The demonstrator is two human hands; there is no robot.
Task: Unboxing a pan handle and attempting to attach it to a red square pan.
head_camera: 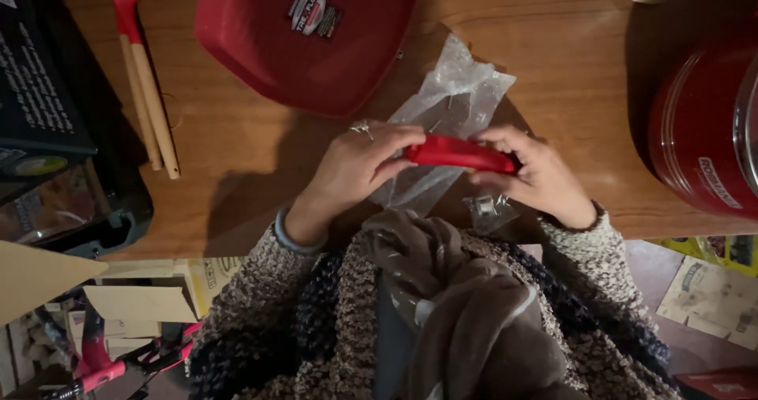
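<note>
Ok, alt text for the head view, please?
Both hands, left hand and right hand, grip a red handle above a clear plastic bag on a wooden table. A red square pan lies beyond.

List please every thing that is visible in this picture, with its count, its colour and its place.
handle piece: 1, red, held between both hands
plastic bag: 1, clear, on table under the hands
small hardware packet: 1, clear, near right wrist
pan: 1, red, top centre
spatula: 1, red with wooden handle, upper left
pot: 1, red, right edge
table: 1, brown wood
box: 1, black, left edge
left hand: fingers on the piece's left end
right hand: fingers on its right end
</note>
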